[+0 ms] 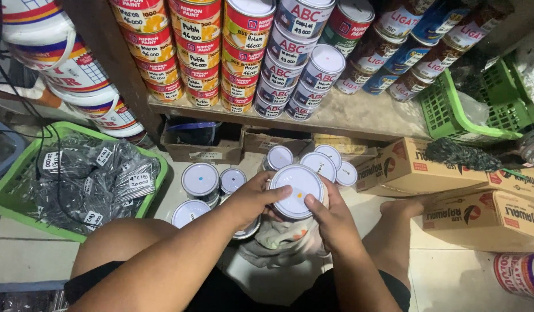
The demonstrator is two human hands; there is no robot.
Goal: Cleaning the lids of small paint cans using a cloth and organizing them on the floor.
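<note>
Both hands grip one paint tin (297, 192): left hand (256, 199) clasps its side, right hand (330, 222) closes around the other. Its white lid bears a small orange dot; it is held above the floor (452, 277), before the shelf's (359, 118) front edge.

paint tins (322, 164) crowd ahead, cardboard boxes (452, 190) block right; floor tiles (24, 254) open left

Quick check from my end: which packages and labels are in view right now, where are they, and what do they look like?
Paint can: round, white lid with an orange dot, held by left hand and right hand.
Shelf cans: stacked, red, white and blue labels.
Cardboard boxes: tan, right side.
Green basket: left, black bagged goods with white tags.
</note>
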